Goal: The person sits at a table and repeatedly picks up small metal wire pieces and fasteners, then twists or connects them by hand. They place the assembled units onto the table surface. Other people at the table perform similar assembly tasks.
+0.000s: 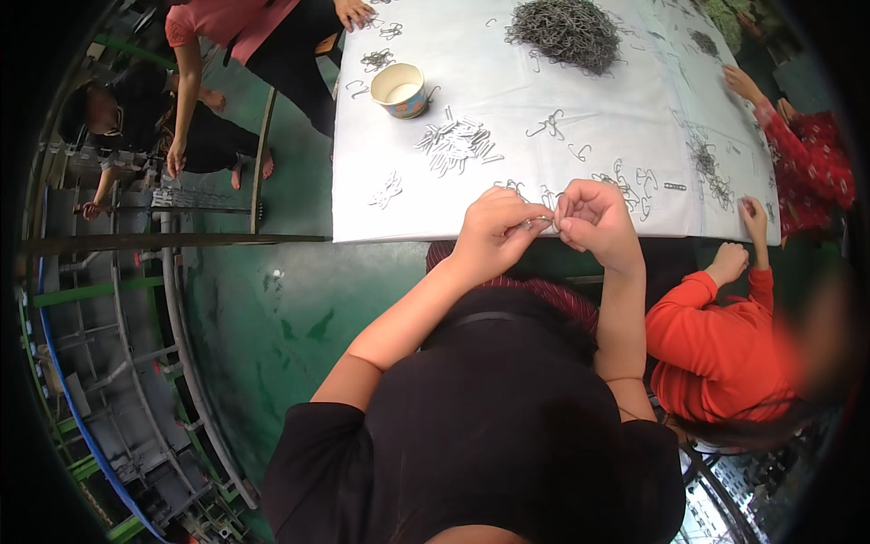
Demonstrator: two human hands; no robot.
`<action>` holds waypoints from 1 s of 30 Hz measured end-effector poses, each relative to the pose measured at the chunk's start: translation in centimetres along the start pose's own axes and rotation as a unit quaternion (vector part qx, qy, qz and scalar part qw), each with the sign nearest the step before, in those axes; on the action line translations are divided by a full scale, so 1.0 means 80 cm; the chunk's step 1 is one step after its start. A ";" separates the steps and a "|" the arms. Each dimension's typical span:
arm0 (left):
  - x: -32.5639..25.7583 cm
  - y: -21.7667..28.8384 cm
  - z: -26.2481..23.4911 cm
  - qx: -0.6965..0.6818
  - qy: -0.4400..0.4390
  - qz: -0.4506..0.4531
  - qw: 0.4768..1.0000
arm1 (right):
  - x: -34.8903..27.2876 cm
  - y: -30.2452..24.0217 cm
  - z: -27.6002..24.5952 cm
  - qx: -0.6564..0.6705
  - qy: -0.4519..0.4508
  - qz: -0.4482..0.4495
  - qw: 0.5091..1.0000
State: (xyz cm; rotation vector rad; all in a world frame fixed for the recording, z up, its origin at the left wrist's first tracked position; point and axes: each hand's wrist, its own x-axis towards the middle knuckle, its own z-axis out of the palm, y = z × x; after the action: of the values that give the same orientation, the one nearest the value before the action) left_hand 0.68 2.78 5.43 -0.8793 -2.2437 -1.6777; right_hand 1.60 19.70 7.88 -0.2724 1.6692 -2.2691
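My left hand (494,231) and my right hand (598,222) meet just over the near edge of the white-covered table (507,91). A small, thin metal piece (541,218) is pinched in the left fingertips; its exact kind is too small to make out. The right thumb and fingers are closed at its other end, and what they grip is mostly hidden. Loose wire hooks (627,186) lie just beyond my right hand. Farther left is a spread of short, pale, tube-like pieces (458,145), with a smaller cluster (387,189) nearer the table's left edge.
A paper tub (399,92) stands at the far left, and a large heap of dark wire hooks (566,36) farther back. At right sits a person in an orange-red top (716,331); beyond is a red patterned sleeve (807,154). Another person in pink (222,23) stands at far left.
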 end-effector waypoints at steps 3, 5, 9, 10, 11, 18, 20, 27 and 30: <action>-0.005 -0.001 0.005 0.007 -0.002 0.005 1.000 | -0.007 0.002 -0.002 -0.006 0.012 0.008 1.000; -0.007 0.001 0.008 0.006 -0.012 0.000 1.000 | -0.012 0.005 -0.001 -0.001 0.020 0.007 1.000; -0.012 -0.003 0.017 0.012 -0.024 -0.010 1.000 | -0.017 0.005 -0.010 -0.016 0.029 0.019 0.999; -0.018 -0.005 0.021 0.029 -0.020 -0.007 0.999 | -0.021 0.010 -0.006 -0.029 0.046 0.017 0.998; -0.021 -0.007 0.024 0.048 -0.013 0.001 0.999 | -0.022 0.011 -0.005 -0.045 0.061 0.009 0.997; -0.017 -0.015 0.026 0.052 -0.019 0.008 0.998 | -0.019 0.027 -0.018 -0.050 0.041 0.042 0.997; -0.018 -0.015 0.027 0.053 -0.021 0.004 0.998 | -0.017 0.025 -0.013 -0.031 0.057 0.059 0.996; -0.020 -0.008 0.030 0.059 0.010 0.052 0.997 | -0.019 0.031 -0.016 0.011 0.042 0.057 0.997; -0.024 -0.012 0.026 0.071 0.034 0.107 0.991 | -0.021 0.025 -0.011 0.016 0.035 0.043 0.998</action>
State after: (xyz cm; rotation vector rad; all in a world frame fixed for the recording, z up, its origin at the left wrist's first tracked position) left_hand 2.05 3.90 3.04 -0.9736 -2.1085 -1.4153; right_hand 3.15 20.50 5.74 -0.1122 1.6428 -2.2638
